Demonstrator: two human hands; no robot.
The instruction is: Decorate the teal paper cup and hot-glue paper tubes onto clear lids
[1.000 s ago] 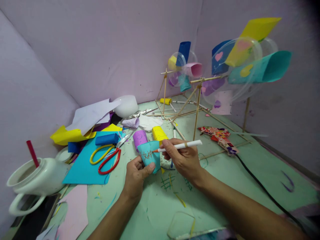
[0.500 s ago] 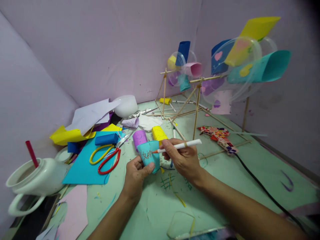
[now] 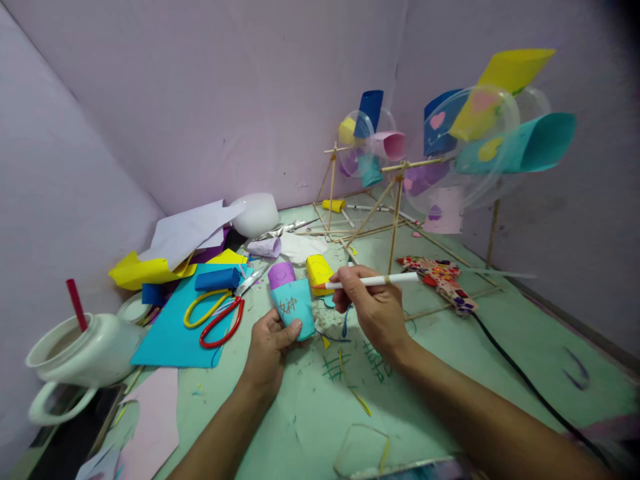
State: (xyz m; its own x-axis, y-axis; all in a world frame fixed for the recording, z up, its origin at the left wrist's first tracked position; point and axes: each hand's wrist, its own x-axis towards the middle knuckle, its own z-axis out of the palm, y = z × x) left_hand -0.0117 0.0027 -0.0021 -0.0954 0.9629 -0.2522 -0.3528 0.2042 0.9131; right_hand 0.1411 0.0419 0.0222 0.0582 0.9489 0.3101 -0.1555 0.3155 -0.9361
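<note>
My left hand (image 3: 273, 340) grips a turquoise paper tube (image 3: 299, 313) by its lower left side, thumb across the front. Reddish-brown handwritten characters mark the tube's face. In my right hand (image 3: 373, 310) is a white felt-tip pen (image 3: 383, 280), pinched between thumb and fingers. Its reddish tip points left and stands apart from the tube, to the upper right of it. Behind the tube a purple paper roll (image 3: 281, 274) is partly hidden. Just beyond the pen tip is a yellow paper roll (image 3: 319, 270).
Red-and-yellow-handled scissors (image 3: 223, 322) and a blue roll (image 3: 217, 279) lie on turquoise paper (image 3: 170, 343). A white pot (image 3: 87, 353) stands left. Right are a patterned glue gun (image 3: 445, 283) with a black cord and two stick-framed wheels carrying paper tubes, the nearer wheel (image 3: 480, 143) larger.
The pen tip has left the turquoise tube's face and moved up and right. My left hand and the tube have shifted slightly left. The view has also moved a little.
</note>
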